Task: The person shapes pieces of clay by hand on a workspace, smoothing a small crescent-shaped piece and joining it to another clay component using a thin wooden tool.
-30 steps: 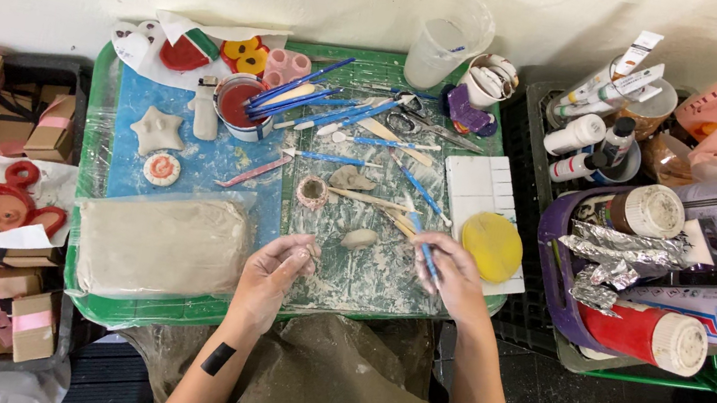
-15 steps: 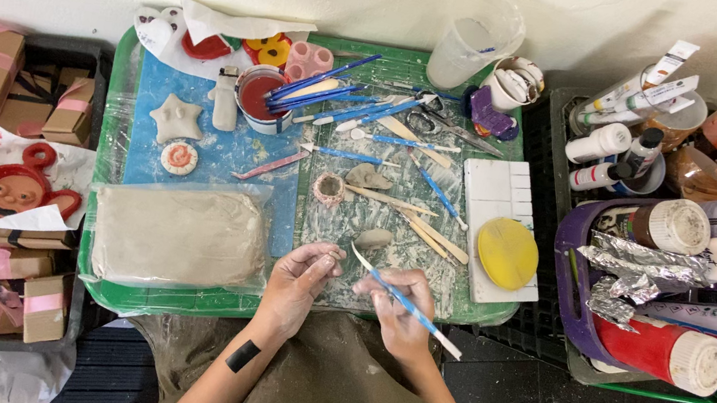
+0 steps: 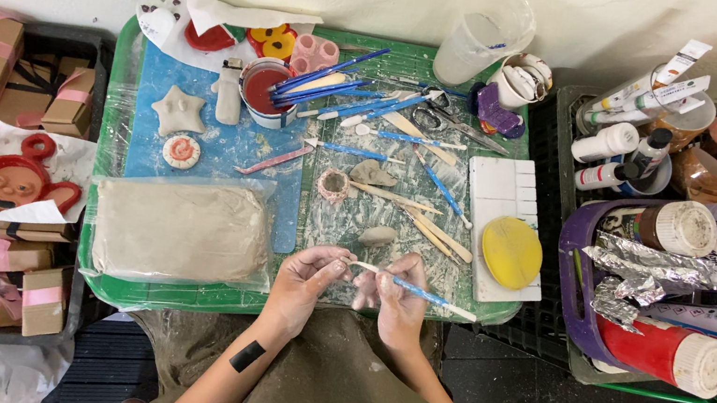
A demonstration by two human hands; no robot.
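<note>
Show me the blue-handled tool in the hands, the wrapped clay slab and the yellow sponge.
blue-handled tool (image 3: 420, 293), head view, on the middle of its blue handle.
wrapped clay slab (image 3: 179, 230), head view, on its flat top.
yellow sponge (image 3: 511, 252), head view, on its round face.

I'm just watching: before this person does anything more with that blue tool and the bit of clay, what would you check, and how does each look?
1. Right hand grips the thin blue-handled sculpting tool: ok.
2. Left hand pinches a small grey clay piece at its fingertips: ok.
3. Tool tip meets the clay: cannot tell, too small.
4. Both hands sit over the green plastic tray: ok.
5. Plastic-wrapped grey clay slab lies apart from the hands: ok.
6. Small grey clay lump beyond the hands, untouched: ok.
</note>
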